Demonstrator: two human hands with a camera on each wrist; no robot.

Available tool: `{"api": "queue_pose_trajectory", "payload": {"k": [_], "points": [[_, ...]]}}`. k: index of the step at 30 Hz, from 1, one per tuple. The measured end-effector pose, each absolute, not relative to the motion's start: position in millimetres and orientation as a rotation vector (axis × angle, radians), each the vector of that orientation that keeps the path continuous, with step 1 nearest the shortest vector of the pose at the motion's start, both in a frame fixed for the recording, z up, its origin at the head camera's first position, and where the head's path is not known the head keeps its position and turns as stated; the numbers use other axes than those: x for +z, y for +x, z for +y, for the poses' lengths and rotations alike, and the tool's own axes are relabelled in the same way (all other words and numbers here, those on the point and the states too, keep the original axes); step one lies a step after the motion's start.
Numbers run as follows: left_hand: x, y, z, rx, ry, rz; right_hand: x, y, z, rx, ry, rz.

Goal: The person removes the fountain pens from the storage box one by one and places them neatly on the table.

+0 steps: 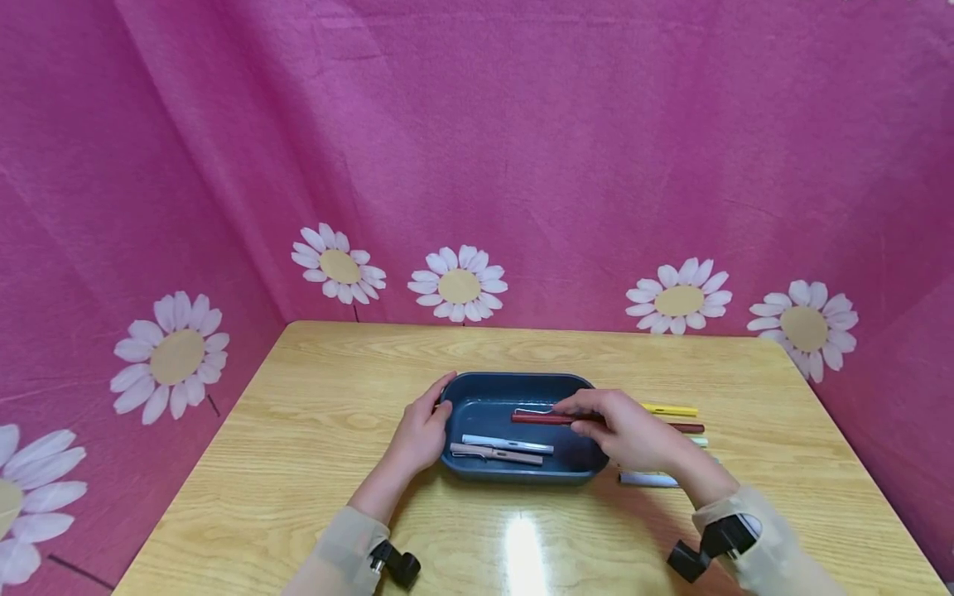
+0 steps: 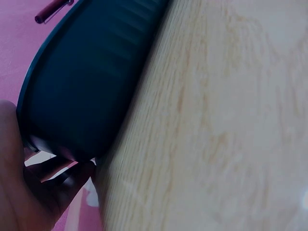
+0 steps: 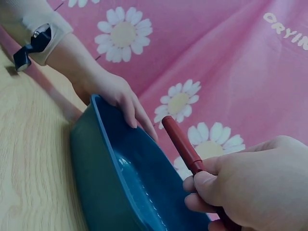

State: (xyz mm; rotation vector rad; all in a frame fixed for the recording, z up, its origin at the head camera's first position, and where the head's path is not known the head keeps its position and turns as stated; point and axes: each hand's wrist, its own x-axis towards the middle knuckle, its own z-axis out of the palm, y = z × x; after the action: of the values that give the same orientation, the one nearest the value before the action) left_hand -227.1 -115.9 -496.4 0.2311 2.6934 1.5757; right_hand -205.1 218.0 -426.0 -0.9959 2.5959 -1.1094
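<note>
My left hand (image 1: 421,432) grips the left end of a dark blue plastic tray (image 1: 522,478), its thumb at the rim and its fingers along the outer wall. My right hand (image 1: 633,429) pinches a red pen (image 1: 540,419) with a metal clip above the right part of the tray. In the right wrist view the red pen (image 3: 182,142) points up past the tray wall (image 3: 91,163). Inside the tray, near its front side, lie a silver pen (image 1: 514,445) and a brownish pen (image 1: 495,454), side by side.
Right of the tray, partly behind my right hand, lie several pens: a yellow pen (image 1: 671,410), a dark red pen (image 1: 687,428), a pale green one (image 1: 701,442) and a light blue one (image 1: 648,479). A pink flowered cloth (image 1: 522,165) hangs behind the wooden table (image 1: 335,364).
</note>
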Motion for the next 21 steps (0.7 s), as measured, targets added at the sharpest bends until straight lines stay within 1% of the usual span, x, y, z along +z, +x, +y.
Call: {"api": "queue_pose_trajectory", "payload": {"k": [10,21], "points": [[-495.7,-227.9,-115.2,1.574,0.232,2.721,-423.7,-193.0,239.0,-1.142,-0.929,2.616],[-495.1,-227.0,-114.6,1.558,0.221,2.719,-420.3,-182.4,251.5,-1.165,-0.862,2.641]]}}
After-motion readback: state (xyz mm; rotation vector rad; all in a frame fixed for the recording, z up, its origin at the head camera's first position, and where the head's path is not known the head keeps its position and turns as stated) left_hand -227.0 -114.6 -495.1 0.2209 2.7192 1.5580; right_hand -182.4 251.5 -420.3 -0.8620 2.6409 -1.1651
